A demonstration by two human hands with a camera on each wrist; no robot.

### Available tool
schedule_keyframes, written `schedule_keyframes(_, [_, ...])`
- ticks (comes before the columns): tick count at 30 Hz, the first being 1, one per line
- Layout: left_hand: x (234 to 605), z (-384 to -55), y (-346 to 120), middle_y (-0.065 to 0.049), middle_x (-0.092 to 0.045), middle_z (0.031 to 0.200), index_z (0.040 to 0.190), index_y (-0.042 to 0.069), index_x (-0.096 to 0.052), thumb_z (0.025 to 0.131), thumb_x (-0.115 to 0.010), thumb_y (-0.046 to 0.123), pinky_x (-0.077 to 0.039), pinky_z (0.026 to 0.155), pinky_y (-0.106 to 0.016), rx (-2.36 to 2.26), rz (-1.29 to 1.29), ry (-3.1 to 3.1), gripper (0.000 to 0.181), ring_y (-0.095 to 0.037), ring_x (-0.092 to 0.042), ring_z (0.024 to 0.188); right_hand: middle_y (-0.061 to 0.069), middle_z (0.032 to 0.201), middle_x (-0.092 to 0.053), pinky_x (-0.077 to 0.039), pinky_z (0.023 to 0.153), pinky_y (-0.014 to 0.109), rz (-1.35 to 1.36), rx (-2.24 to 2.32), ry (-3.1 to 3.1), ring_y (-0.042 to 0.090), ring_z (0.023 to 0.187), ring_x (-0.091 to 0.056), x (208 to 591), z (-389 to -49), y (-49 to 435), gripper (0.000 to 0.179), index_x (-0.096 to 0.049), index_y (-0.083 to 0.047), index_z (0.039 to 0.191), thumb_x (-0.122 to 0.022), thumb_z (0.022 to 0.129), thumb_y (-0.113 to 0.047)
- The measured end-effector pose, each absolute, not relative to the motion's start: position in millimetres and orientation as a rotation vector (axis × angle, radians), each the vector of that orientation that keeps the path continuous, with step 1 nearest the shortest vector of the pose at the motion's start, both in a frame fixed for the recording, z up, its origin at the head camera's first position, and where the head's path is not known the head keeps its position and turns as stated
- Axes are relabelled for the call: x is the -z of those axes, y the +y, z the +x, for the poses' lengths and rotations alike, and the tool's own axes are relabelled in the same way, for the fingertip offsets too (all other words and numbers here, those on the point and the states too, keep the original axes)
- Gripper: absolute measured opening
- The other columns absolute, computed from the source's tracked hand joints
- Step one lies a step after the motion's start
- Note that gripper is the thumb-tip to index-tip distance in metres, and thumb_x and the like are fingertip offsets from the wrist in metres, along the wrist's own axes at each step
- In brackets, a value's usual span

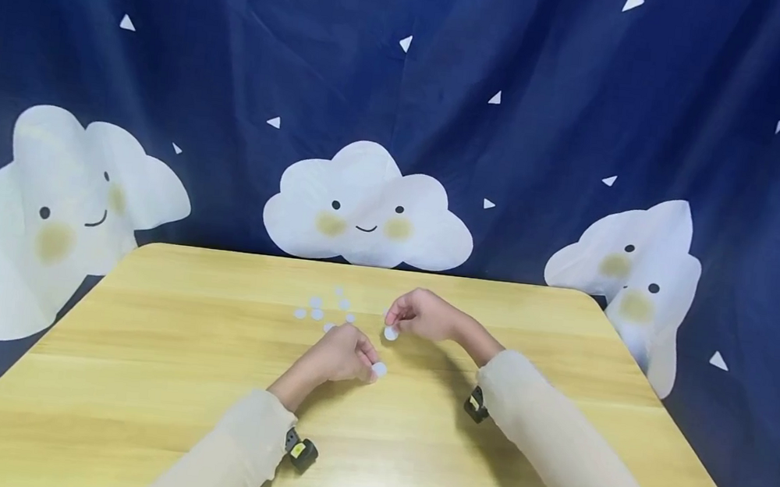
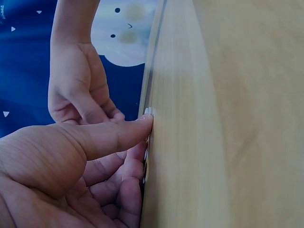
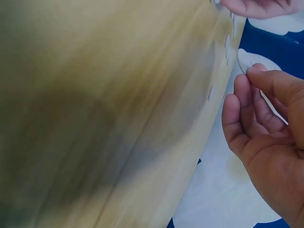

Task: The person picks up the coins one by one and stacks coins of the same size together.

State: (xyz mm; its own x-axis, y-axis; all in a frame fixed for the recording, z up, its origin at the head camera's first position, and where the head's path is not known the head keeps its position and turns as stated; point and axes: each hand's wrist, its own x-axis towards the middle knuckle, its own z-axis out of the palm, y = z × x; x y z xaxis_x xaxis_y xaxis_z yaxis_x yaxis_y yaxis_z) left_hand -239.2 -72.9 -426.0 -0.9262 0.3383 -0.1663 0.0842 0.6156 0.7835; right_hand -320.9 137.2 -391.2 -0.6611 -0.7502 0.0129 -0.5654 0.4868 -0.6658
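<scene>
Near the middle of the table, my left hand [image 1: 344, 354] pinches a small round white disc [image 1: 379, 369] between thumb and fingers. In the left wrist view the disc's thin edge [image 2: 149, 110] pokes out at the thumb tip, low against the tabletop. Farther back and to the right, my right hand [image 1: 425, 315] holds another white disc [image 1: 391, 333] at its fingertips. The right wrist view has this disc [image 3: 241, 61] tilted up between thumb and index finger, above the table. One more disc [image 3: 211, 93] lies on the wood near the right hand.
Several white discs [image 1: 316, 314] lie scattered behind and left of my left hand, one partly hidden by it. The light wooden table [image 1: 161, 347] reaches back to a dark blue curtain [image 1: 351, 59] printed with clouds. A small black device [image 1: 302, 455] sits at the left wrist.
</scene>
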Motion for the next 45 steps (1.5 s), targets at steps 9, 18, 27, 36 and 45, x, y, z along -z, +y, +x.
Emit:
schedule_keyframes(9, [433.8,-233.0,-71.2,0.001,-0.070,0.079,0.086,0.011,-0.074,0.077,-0.087,0.007,-0.051,0.071,-0.032,-1.208,0.324,2.525,0.016,-0.018,-0.063,0.076,0.010,0.091,-0.075,-0.055,0.082,0.024,-1.109,1.005,2.323,0.011,0.084,-0.068,403.6,-295.3,146.4,0.007,-0.073,0.004,0.096,-0.069,0.090,0.007])
schedule_keyframes(18, [434.3,-235.0,-70.2,0.001,-0.070,0.079,0.087,0.009,-0.074,0.076,-0.087,0.005,-0.051,0.071,-0.032,-1.219,0.351,2.531,0.017,-0.018,-0.063,0.077,0.010,0.090,-0.075,-0.057,0.079,0.026,-1.066,1.082,2.256,0.012,0.083,-0.069,411.8,-283.6,148.3,0.010,-0.072,0.004,0.097,-0.066,0.091,0.010])
schedule_keyframes(27, [431.5,-237.9,-68.0,0.002,-0.071,0.076,0.086,0.009,-0.075,0.075,-0.087,0.005,-0.050,0.069,-0.030,-1.215,0.372,2.549,0.017,-0.016,-0.063,0.074,0.013,0.090,-0.074,-0.056,0.078,0.024,-1.033,1.145,2.256,0.014,0.083,-0.068,417.9,-276.4,147.5,0.009,-0.072,0.006,0.096,-0.067,0.089,0.010])
schedule_keyframes(36, [429.2,-238.6,-67.7,0.002,-0.071,0.077,0.087,0.008,-0.075,0.075,-0.088,0.005,-0.049,0.069,-0.031,-1.200,0.357,2.554,0.018,-0.017,-0.063,0.075,0.014,0.088,-0.075,-0.056,0.074,0.023,-0.924,1.185,2.299,0.012,0.079,-0.068,419.8,-274.1,144.2,0.008,-0.072,0.007,0.096,-0.068,0.089,0.009])
schedule_keyframes(45, [426.6,-239.4,-70.8,0.002,-0.072,0.076,0.088,0.009,-0.075,0.075,-0.088,0.006,-0.051,0.074,-0.034,-1.191,0.356,2.561,0.019,-0.017,-0.064,0.076,0.008,0.084,-0.075,-0.055,0.072,0.023,-0.852,1.165,2.379,0.010,0.075,-0.066,417.3,-269.3,135.6,0.008,-0.074,0.004,0.093,-0.069,0.087,0.008])
